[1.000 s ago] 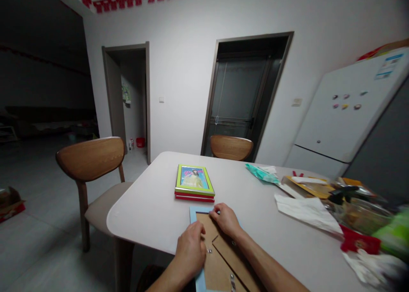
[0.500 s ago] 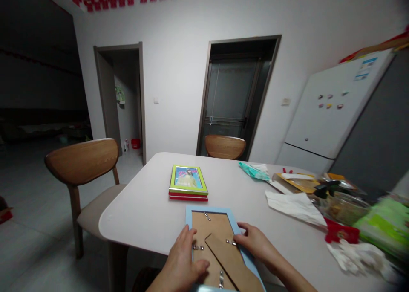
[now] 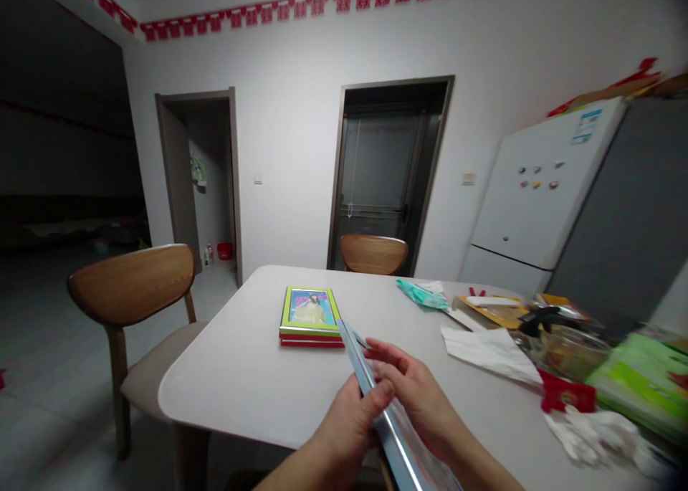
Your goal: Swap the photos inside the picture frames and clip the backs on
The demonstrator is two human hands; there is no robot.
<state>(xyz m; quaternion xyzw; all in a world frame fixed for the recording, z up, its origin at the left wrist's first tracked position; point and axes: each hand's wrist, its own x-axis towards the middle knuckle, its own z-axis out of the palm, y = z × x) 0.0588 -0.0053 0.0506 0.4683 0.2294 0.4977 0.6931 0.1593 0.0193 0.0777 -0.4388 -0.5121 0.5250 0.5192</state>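
Now our left hand (image 3: 344, 418) and right hand (image 3: 418, 391) grasp the blue frame (image 3: 396, 448), freshly tipped edge-on, turning its back away from easy work.

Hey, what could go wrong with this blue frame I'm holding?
The blue frame is tilted edge-up between your left hand and right hand, so it might slip onto the table. Its far corner appears close to the stacked frames, so swinging it could knock them.
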